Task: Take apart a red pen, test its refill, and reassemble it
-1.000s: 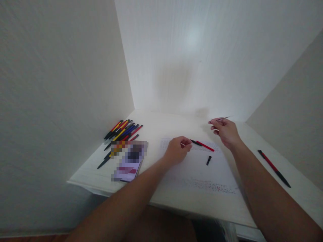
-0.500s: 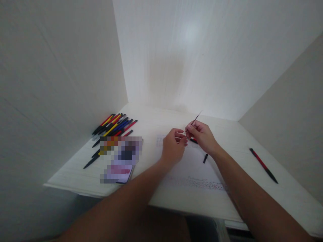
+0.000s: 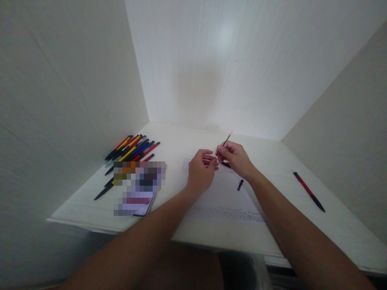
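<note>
Nearest us, our bare left forearm crosses the front edge of the white wood-grained table and hides part of it. Our bare right forearm covers some of the right border of the white paper sheet with small dark and reddish marks. To the left lies a flat rectangular phone with a dark rim; blocky pixels veil most of its screen and some pens beyond it. Far to the right, well apart, lies a slim red-and-black pen.

On the sheet, below our right hand, we see a short black cylindrical piece. Over the sheet's far part, the right thumb and fingers are pinched on a thin dark pen refill with a pale end, which slants upward. Our left hand is just beside it, fingers curled; we cannot tell whether they grip anything. A dark pen part shows partly behind the right hand.

Farther left sits a heap of red, yellow, blue and black pens, beneath the plain pale walls.

We count one refill, one short black piece, one lone pen, one phone and three walls; the heaped pens overlap too much to count.
</note>
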Tool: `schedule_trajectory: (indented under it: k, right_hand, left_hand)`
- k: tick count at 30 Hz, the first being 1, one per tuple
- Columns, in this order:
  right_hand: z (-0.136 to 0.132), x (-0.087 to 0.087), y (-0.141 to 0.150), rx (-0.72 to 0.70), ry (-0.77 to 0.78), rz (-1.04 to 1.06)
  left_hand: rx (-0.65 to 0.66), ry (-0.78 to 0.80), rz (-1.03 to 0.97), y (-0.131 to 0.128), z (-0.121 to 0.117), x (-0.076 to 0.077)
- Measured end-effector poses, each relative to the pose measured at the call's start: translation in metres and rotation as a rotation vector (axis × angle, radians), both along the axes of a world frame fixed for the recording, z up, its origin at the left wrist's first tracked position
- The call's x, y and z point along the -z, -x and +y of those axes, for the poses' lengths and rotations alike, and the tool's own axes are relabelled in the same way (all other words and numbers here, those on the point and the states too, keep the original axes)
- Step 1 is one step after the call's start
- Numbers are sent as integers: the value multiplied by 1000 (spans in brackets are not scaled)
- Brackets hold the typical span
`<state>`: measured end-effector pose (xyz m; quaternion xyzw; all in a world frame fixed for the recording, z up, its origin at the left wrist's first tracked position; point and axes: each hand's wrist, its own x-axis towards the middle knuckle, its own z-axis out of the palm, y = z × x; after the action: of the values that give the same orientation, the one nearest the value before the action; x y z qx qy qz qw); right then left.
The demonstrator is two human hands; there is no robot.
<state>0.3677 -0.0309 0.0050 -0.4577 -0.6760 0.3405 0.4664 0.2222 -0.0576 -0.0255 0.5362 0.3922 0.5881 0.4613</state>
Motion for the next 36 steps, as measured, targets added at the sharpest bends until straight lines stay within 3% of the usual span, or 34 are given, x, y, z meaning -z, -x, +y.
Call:
schedule_trajectory:
  k: [4,11,19,25,36]
  right_hand:
    - [2,2,-3,5,-13,-17]
    - [-1,2,-4,-116,62,-98]
    - [-4,-6,-4,-49,22,11]
    - [-8,-8,-2,-46,76,-37]
    - [-8,-7,0,-85,120,-34]
  left_hand:
    - [3,-4,-4,0,-1,0]
    - [-6,-39,12,0,1,3]
    - [-24,-45,17,1,0,3]
    - [-44,-55,23,3,3,4]
    - [-185,-194,169,7,-1,-2]
